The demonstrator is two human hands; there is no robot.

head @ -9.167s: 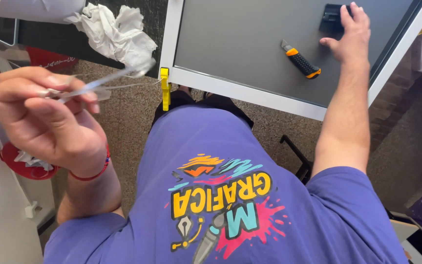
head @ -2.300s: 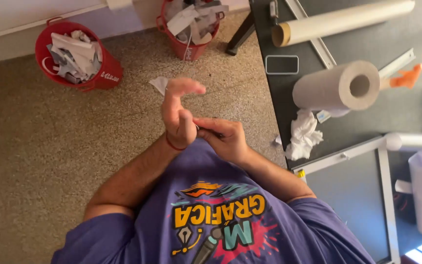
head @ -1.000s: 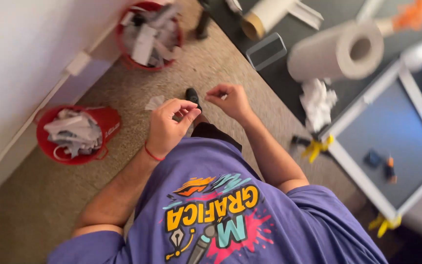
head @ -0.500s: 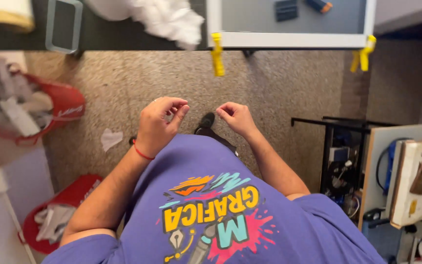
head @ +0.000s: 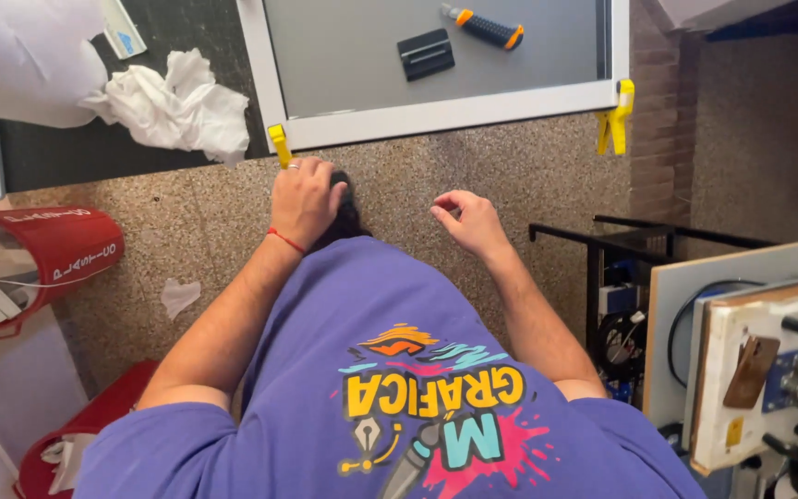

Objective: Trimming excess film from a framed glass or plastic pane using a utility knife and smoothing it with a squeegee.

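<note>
My left hand (head: 305, 199) hangs loosely curled, fingers empty, just below the yellow clamp (head: 279, 145) on the white frame (head: 436, 113). My right hand (head: 469, 220) hovers half open, holding nothing. Beyond the fingers, scraper (head: 426, 54) and knife (head: 484, 25) lie untouched on the surface.

both hands have parted, the left hand (head: 304, 198) now nearer the yellow clamp (head: 279, 145)

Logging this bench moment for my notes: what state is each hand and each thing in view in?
Left hand: loosely closed, empty as far as shows.
Right hand: fingers curled, empty.
Framed grey panel: flat on the table, yellow clamp at each near corner.
Black squeegee: lying on the panel.
Utility knife: lying on the panel.
White paper: crumpled.
Red bin: holding scraps.
</note>
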